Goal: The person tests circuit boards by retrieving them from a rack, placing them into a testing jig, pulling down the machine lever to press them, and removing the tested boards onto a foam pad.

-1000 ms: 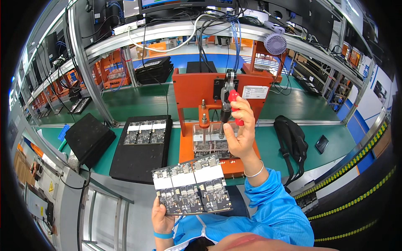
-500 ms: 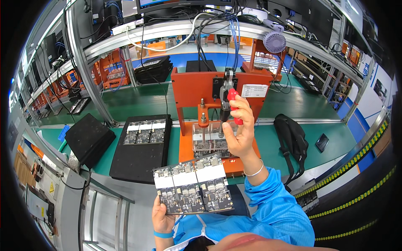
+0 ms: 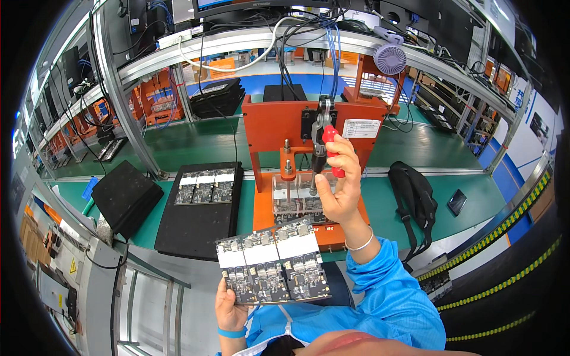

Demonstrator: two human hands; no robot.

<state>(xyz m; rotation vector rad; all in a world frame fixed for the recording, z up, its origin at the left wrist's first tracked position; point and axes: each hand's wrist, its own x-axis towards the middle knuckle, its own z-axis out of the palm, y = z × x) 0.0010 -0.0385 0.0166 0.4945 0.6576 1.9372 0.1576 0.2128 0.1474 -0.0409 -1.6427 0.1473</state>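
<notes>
My left hand [image 3: 230,308] grips the lower left corner of a circuit board panel [image 3: 272,270], held tilted in front of the bench. The panel carries three joined black boards with white strips across them. My right hand [image 3: 341,184] is closed around the red handle [image 3: 330,137] of a toggle clamp [image 3: 321,127]. That clamp is mounted on an orange-red press fixture [image 3: 279,118]. Under the clamp, a clear plate [image 3: 282,204] lies over another circuit board in the fixture; my hand and the held panel partly hide it.
On the green bench [image 3: 380,202], a black foam pad [image 3: 196,231] bears another board panel [image 3: 205,187]. Stacked black pads [image 3: 126,199] lie farther left. A black bag [image 3: 411,202] and a phone [image 3: 456,202] are on the right. A small fan [image 3: 390,59] hangs from the metal frame above.
</notes>
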